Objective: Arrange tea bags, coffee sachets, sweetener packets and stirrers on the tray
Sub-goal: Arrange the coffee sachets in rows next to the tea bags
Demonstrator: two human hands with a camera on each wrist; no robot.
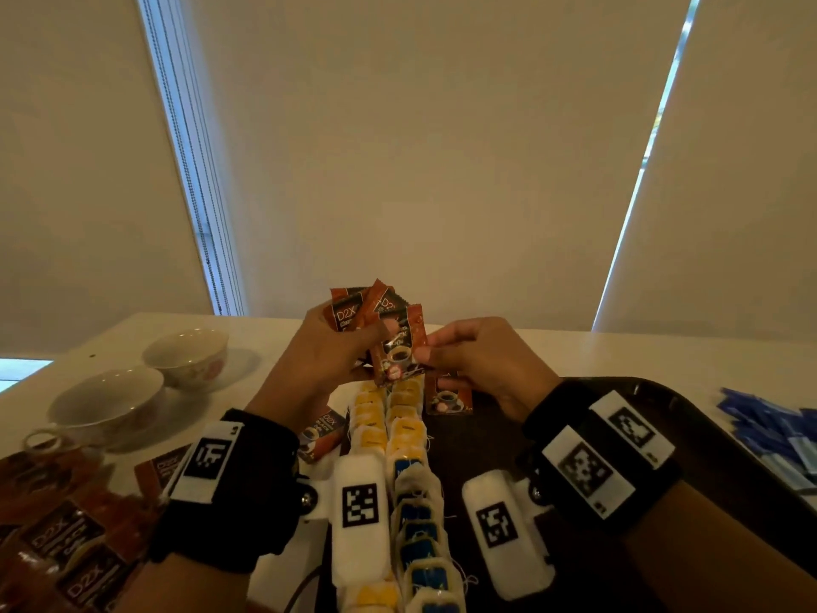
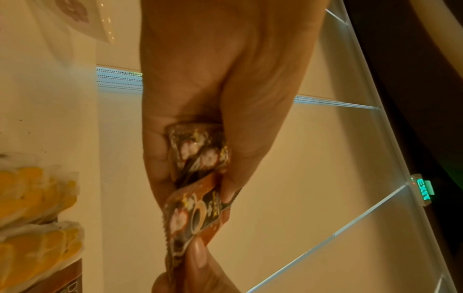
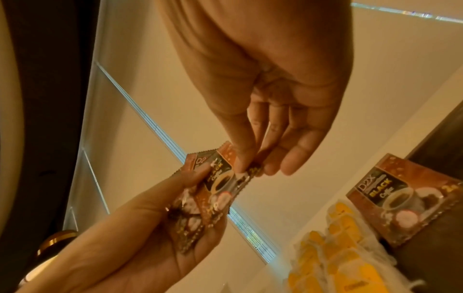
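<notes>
My left hand (image 1: 336, 347) grips a fan of brown coffee sachets (image 1: 353, 309) above the dark tray (image 1: 689, 440). My right hand (image 1: 446, 351) pinches the lower corner of the front sachet (image 1: 398, 347), which the left hand holds too. In the right wrist view, thumb and forefinger of the right hand (image 3: 246, 168) nip the front sachet (image 3: 220, 178). The left hand (image 2: 200, 178) and its sachets (image 2: 198, 158) fill the left wrist view. Two rows of tea bags (image 1: 398, 418), yellow ones far and blue ones near, lie on the tray. One coffee sachet (image 1: 448, 398) lies to their right.
Two white cups (image 1: 110, 402) stand on saucers at the left. More coffee sachets (image 1: 66, 537) lie at the near left on the white table (image 1: 663, 351). Blue packets (image 1: 778, 435) are heaped right of the tray. Another sachet (image 1: 322, 429) lies left of the tea bags.
</notes>
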